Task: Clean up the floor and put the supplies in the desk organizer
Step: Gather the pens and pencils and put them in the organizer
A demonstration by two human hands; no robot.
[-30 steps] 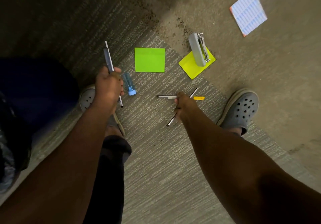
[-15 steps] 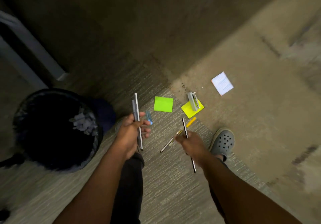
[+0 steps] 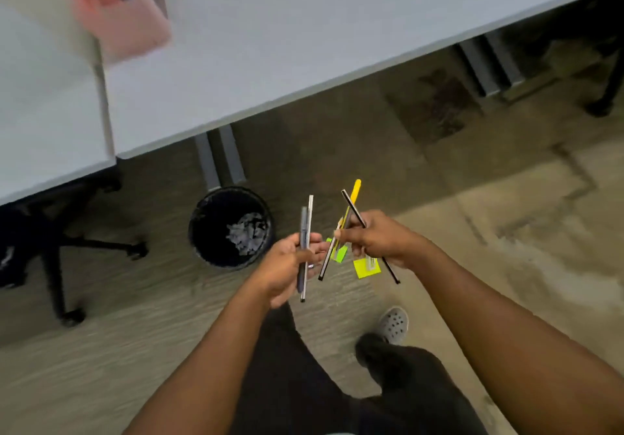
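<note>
My left hand [image 3: 291, 266] grips two pens [image 3: 306, 232], one grey-blue and one silver, held upright. My right hand [image 3: 378, 237] grips several pens [image 3: 351, 205], among them a black one and one with a yellow cap, fanned out at angles. Both hands are raised at waist height, close together. Far below on the carpet lie a green sticky pad [image 3: 340, 253] and a yellow sticky pad [image 3: 364, 269] with the stapler [image 3: 370, 261] on it, partly hidden by my right hand. A blurred pink desk organizer [image 3: 128, 26] with a blue item in it stands on the grey desk [image 3: 304, 36] at the upper left.
A black waste bin [image 3: 231, 227] with crumpled paper stands under the desk edge, left of my hands. An office chair base [image 3: 67, 249] with castors is at the far left. Desk legs [image 3: 219, 161] rise behind the bin. My shoe [image 3: 393, 325] is on the carpet below.
I have stood up and the view has swung up to the desk. My right hand lifted the pens off the carpet and now holds them near my left hand's pens.
</note>
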